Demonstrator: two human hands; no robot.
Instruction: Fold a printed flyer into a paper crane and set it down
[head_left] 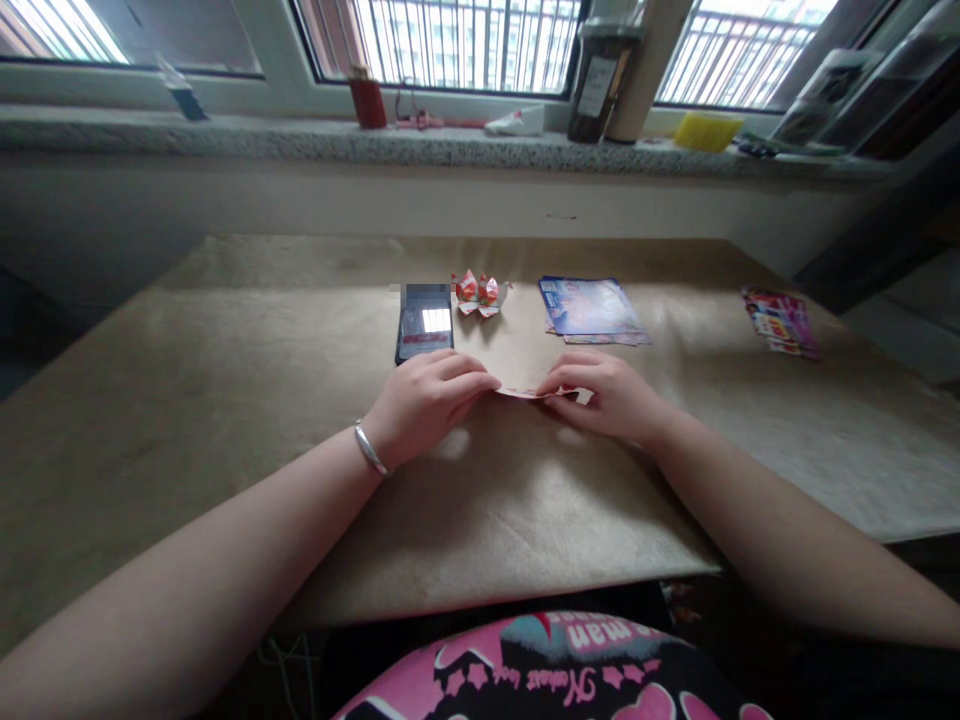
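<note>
A thin strip of folded paper [519,393] stretches between my two hands, seen almost edge-on just above the table. My left hand [435,395], with a silver bangle on its wrist, pinches the strip's left end. At the right end, the thumb and fingers of my right hand [600,395] are closed on it. Right behind my left hand lies a smartphone [425,320] with its screen lit or reflecting. Beside the phone stands a small red and white folded-paper piece [480,294] with pointed tips.
A stack of blue printed sheets [592,306] lies behind my right hand. Further right are pink and red printed cards [781,322]. The tabletop [187,420] has a tan cover. On the stone sill [262,140] stand a red container [367,100], a dark jar [598,85] and a yellow block [707,131].
</note>
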